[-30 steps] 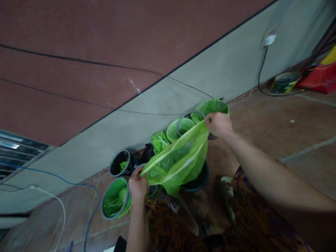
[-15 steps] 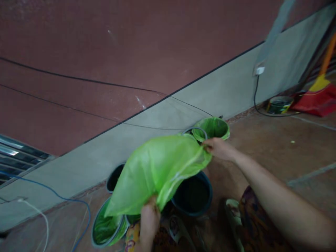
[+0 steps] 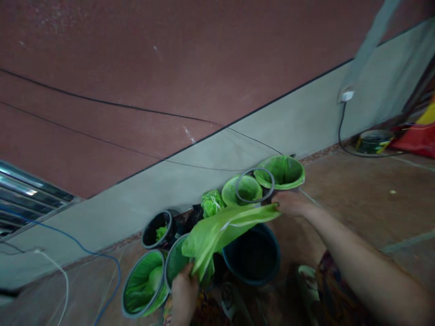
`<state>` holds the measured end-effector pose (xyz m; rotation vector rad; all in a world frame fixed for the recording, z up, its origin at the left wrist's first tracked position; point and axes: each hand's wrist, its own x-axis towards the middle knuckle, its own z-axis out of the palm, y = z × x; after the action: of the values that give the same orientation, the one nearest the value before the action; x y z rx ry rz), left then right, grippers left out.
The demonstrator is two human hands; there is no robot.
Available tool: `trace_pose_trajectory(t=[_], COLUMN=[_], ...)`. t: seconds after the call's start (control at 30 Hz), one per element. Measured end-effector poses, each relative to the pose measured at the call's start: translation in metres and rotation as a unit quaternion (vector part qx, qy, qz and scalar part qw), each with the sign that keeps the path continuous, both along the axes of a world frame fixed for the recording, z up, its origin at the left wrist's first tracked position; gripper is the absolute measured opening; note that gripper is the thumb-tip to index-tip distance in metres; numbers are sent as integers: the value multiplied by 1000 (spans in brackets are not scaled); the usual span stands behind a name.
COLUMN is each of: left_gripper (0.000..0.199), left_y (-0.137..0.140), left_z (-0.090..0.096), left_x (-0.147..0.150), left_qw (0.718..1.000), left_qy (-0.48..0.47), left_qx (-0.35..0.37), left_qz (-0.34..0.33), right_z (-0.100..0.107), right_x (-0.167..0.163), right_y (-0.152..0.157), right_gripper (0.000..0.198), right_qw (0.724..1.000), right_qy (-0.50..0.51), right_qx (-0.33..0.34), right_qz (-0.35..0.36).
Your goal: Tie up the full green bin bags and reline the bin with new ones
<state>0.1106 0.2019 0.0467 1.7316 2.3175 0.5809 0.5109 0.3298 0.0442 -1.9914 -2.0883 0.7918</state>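
Partly over dark bucket [image 3: 260,260]: thin, creased light-green bag [image 3: 220,226], pale streak across, ends gripped by left hand [image 3: 184,292], right hand [image 3: 288,202].

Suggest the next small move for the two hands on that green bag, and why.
I'd probably lower the green plastic bag toward the dark blue bucket. The left hand and right hand stretch the bag between them, it partly overlaps the bucket in view, and that bucket shows no green liner, unlike the green-lined bin by the wall.
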Motion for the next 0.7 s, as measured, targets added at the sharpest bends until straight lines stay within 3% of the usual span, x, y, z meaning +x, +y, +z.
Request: trace_pose_trajectory(t=[0.03, 0.1, 0.2, 0.27, 0.33, 0.4, 0.53, 0.63, 0.7], left_gripper=[26, 36, 44, 44, 44, 45, 60, 69, 64], left_y=[-4, -9, -9, -6, -5, -5, -5, 2, 9], left_z=[-9, -16, -13, -11, -12, -12, -9, -15, -21], left_x=[-3, -17, -38, -36, -16, 16, 85, 118, 131], left_qw=[999, 997, 987, 984, 986, 982, 952, 920, 905], left_qy=[-24, -52, -61, -78, -113, -147, -199, -278, -330], left_qx=[-40, -27, 67, 81, 87, 116, 37, -26, -29], left_qz=[-2, 47, 136, 141, 81, -22, -227, -275, -265], right_z=[1, 2, -2, -7, -11, -13, -6, 2, 6], right_x=[-1, -2, 0, -1, -9, -24, -69, -89, -88], right_y=[-1, -3, 1, 4, 5, 1, -23, -39, -41], right_gripper=[18, 19, 20, 19, 19, 19, 28, 33, 35], right_qw=[999, 995, 997, 994, 985, 964, 885, 823, 809], right_qy=[-18, -42, -22, 20, 78, 164, 362, 453, 470], right_qx=[-42, -85, -20, 24, 40, 40, -30, -98, -128], right_qz=[20, 43, 68, 101, 151, 208, 291, 328, 329])
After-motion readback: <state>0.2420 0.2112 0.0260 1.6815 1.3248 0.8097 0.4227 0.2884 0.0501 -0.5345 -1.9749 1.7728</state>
